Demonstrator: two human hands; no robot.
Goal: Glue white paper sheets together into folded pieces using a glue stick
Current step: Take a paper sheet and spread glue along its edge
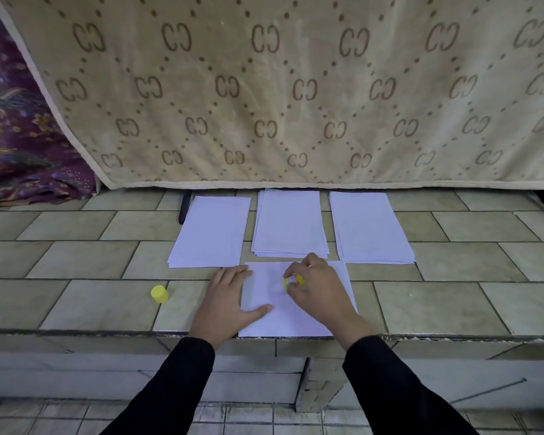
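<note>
A single white paper sheet [296,321] lies on the tiled worktop [91,293], its near edge level with the worktop's front edge, and everything else is placed around it. The left hand [230,296] rests flat on the sheet's left edge with fingers straight and thumb spread across the paper, grasping nothing. The right hand [318,290] is over the sheet's far right part, its fingers curled round a yellow glue stick [293,280] whose tip points down and left toward the middle of the sheet (whether the tip actually touches the paper cannot be told). The stick's yellow cap [159,293] stands on the tiles well to the left of the sheet, apart from the left hand. Just beyond the sheet's far edge, three piles of white paper lie side by side: a left pile [211,237], a middle pile [289,224] and a right pile [371,230], the middle one nearest the right hand's knuckles. Behind the piles, farther still from the sheet, hangs a beige blanket [296,89] with a brown monogram pattern, and a purple floral cloth [16,136] is bunched far off to the sheet's left. Both arms wear black sleeves [390,387].
</note>
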